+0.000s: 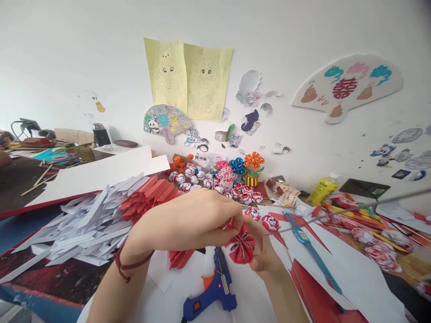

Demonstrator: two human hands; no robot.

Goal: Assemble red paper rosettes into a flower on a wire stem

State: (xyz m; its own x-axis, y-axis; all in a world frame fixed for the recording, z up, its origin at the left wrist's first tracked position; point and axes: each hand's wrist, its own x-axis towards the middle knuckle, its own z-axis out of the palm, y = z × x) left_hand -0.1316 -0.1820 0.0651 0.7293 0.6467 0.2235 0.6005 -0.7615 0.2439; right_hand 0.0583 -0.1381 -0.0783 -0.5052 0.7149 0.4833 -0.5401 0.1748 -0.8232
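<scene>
1. Left hand (202, 220) pinches the red paper rosette (241, 247), up and right of the blue glue gun (215, 287).
2. Right hand (261, 249) grips its right edge.
3. White strips (87, 229) lie left of the glue gun.

Left hand (198, 217) and right hand (264, 249) hold a red paper flower (242, 246) near a blue glue gun (215, 289), white strips (89, 229) piled left

Red paper flower (241, 246): rim partly covered by left fingers (226, 236). Below flower: cord (183, 320) of glue gun (215, 288) cut off by bottom edge; label (225, 284) print too small to be read. Left of flower: red strips (150, 195) partly hidden by left forearm (117, 280).
</scene>
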